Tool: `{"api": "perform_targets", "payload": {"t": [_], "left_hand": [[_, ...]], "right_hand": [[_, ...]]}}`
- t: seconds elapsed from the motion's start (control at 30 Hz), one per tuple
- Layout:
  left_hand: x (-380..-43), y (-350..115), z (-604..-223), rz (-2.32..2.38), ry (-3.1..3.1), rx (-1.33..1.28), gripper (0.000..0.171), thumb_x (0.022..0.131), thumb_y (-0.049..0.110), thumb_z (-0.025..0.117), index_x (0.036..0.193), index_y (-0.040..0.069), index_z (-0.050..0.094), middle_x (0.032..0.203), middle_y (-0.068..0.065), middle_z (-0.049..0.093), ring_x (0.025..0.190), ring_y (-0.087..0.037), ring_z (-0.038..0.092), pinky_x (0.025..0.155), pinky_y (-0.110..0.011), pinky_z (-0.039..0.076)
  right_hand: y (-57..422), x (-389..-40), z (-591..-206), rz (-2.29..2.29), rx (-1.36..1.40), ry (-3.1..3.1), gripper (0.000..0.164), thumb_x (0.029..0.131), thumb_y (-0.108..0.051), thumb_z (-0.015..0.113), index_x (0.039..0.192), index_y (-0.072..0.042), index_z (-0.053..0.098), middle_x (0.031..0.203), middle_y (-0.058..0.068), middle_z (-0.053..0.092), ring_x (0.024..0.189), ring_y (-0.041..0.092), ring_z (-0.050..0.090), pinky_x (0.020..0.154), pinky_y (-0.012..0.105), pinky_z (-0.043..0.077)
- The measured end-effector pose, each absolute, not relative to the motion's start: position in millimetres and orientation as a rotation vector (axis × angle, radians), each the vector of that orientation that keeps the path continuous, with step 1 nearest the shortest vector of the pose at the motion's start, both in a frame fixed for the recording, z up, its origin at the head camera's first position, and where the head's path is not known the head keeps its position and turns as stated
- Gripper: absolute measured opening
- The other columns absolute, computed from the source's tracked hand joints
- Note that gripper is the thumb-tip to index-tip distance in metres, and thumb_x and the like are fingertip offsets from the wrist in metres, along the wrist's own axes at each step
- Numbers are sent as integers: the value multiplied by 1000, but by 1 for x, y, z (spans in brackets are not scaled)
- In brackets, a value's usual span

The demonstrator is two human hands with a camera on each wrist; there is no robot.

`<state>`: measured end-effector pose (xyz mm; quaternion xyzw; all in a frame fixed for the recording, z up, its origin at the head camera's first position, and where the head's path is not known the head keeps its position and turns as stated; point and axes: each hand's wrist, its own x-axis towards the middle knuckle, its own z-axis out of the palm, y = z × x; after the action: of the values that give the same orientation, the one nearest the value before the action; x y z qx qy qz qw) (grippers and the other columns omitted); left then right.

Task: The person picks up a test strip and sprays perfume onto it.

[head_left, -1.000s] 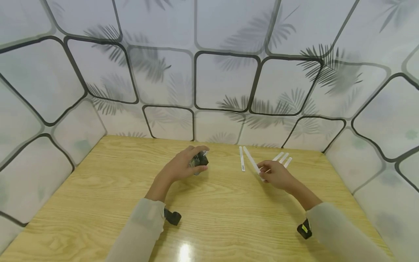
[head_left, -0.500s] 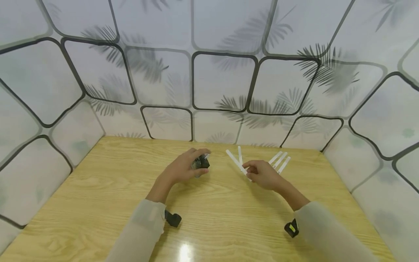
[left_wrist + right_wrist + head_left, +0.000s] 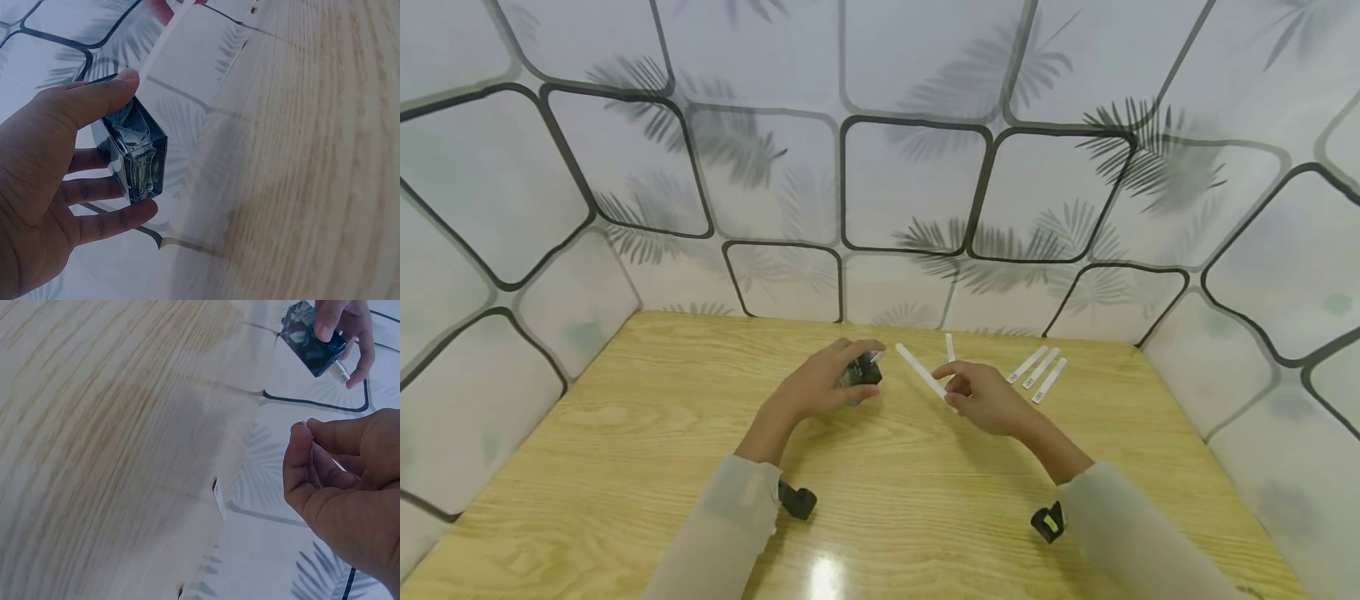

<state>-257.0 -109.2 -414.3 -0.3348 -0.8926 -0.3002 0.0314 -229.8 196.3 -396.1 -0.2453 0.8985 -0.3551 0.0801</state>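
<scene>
My left hand (image 3: 812,390) grips a dark blue glass perfume bottle (image 3: 868,372), held above the wooden table. In the right wrist view the bottle's silver spray nozzle (image 3: 339,372) shows, with a fingertip at its end. The left wrist view shows the faceted glass of the bottle (image 3: 144,150) between thumb and fingers. My right hand (image 3: 988,402) pinches a white paper test strip (image 3: 917,364) near its lower end. The strip slants up and left, its far tip close to the nozzle side of the bottle.
Behind my right hand a second white strip (image 3: 950,345) lies on the table (image 3: 895,492), partly covered. Three more strips (image 3: 1041,367) with small printed labels lie side by side to the right. A patterned wall covering (image 3: 917,187) closes off the back and sides.
My right hand has moved left with its strip, toward the bottle, passing over the strip on the table. The three strips at right are now uncovered. My left hand stays nearly still.
</scene>
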Motion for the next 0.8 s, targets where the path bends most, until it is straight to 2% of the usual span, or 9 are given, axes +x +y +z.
{"api": "perform_targets", "payload": {"t": [0.23, 0.37, 0.5, 0.6, 0.8], "left_hand": [[-258, -108, -416, -928, -2730, -1044, 64, 96, 40, 74, 152, 24, 48, 137, -16, 57, 117, -35, 60, 93, -58, 50], [-258, -108, -417, -905, -2714, -1039, 65, 95, 43, 73, 152, 25, 48, 133, -16, 58, 112, -33, 62, 90, -56, 52], [-257, -107, -417, -893, -2682, -1037, 66, 95, 47, 72, 152, 25, 48, 128, -15, 58, 95, -28, 62, 81, -51, 53], [-256, -107, -418, -904, -2662, -1029, 65, 96, 47, 72, 152, 24, 48, 123, -13, 57, 83, -22, 58, 76, -47, 52], [-257, -108, -419, -883, -2659, -1005, 64, 96, 46, 72, 151, 24, 48, 114, -10, 55, 75, -18, 51, 71, -41, 49]], "right_hand": [[186, -228, -390, -1037, -757, 2705, 35, 103, -2, 60, 137, 0, 60, 109, 20, 70, 81, 29, 68, 65, 31, 54], [180, -227, -388, -1039, -762, 2706, 34, 103, -3, 60, 136, -1, 61, 109, 20, 70, 83, 28, 69, 68, 31, 55], [176, -227, -387, -1039, -782, 2714, 34, 102, -2, 60, 135, 0, 62, 108, 17, 71, 82, 23, 69, 69, 31, 55], [173, -227, -386, -1047, -790, 2706, 34, 102, -2, 61, 135, 0, 62, 108, 18, 70, 80, 21, 68, 68, 31, 55], [171, -225, -384, -1057, -770, 2695, 34, 102, -2, 60, 136, 0, 62, 109, 20, 70, 79, 21, 67, 67, 31, 54]]}}
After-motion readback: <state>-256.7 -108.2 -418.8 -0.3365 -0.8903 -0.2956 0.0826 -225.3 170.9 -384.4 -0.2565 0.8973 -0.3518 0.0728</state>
